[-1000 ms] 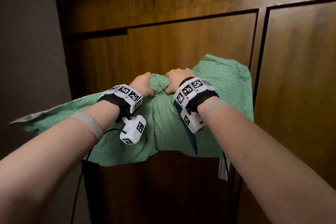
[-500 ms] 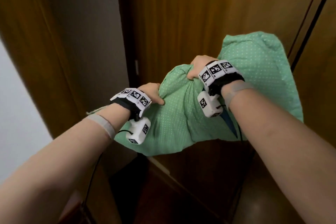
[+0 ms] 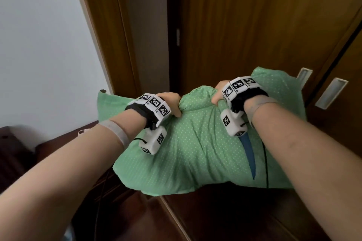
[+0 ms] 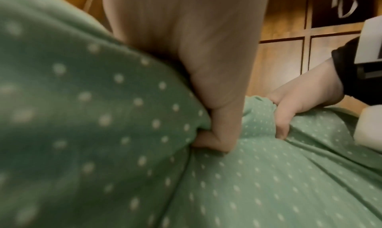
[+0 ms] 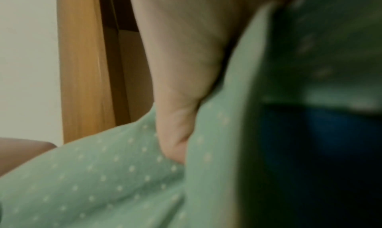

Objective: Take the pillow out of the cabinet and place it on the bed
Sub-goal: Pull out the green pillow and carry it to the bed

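Note:
A green pillow with small white dots hangs in the air in front of the wooden cabinet. My left hand grips a bunch of its top edge, and my right hand grips the same edge just to the right. In the left wrist view the left hand curls into the pillow with the right hand beyond it. The right wrist view, blurred, has my right hand sunk in the pillow. A blue strip shows on the pillow below my right wrist.
The closed cabinet doors carry two recessed handles at the right. A white wall and a wooden frame stand to the left. Dark wooden floor lies below, with a dark piece of furniture at the far left.
The view has swung left and down, bringing the white wall and floor into sight. Both hands have kept their grip while the pillow has come lower and away from the cabinet.

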### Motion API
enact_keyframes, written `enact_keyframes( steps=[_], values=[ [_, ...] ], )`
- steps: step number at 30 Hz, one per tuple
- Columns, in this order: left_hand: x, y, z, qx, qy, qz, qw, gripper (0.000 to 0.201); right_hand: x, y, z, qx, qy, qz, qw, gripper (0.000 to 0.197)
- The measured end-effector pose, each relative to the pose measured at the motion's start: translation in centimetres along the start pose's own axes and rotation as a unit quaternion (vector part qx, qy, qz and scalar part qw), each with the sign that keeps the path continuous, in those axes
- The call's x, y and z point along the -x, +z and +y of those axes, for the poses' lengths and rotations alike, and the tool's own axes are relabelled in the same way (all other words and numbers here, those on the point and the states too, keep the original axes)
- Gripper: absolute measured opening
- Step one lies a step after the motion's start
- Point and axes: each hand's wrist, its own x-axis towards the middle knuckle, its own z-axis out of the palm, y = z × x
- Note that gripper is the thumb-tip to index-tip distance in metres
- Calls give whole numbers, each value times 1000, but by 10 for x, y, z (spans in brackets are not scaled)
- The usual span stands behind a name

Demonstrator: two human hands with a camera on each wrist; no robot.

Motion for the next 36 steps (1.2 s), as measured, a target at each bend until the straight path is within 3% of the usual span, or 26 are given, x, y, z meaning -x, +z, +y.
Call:
enact_keyframes(
  steps=[2,7,9,13,15,19,24,30,36],
  values=[
    [13,12,-9,-2,-23,-12,1000,38,-24,16,-11,-7,-28,-7,1000,31],
    [49,35,-47,36,-95,-24,995,40,44,38,-63,-36,-114,-3,993,32],
    [71,45,-66,57,-135,-28,989,42,48,48,-89,-21,-139,-21,990,27],
    [127,68,-109,78,-218,-2,973,36,42,82,-160,17,-246,-34,968,39],
    [161,77,-130,73,-265,12,961,25,76,94,-190,35,-295,-38,954,33],
    [228,98,-181,100,-338,10,936,36,118,123,-254,44,-359,-55,931,23],
    [300,126,-248,147,-418,13,896,37,146,162,-337,42,-454,-40,889,28],
    [369,166,-351,178,-502,33,846,39,172,213,-455,54,-527,-28,848,26],
    [426,189,-469,172,-568,80,801,38,185,246,-593,11,-556,-42,830,22]
  ],
)
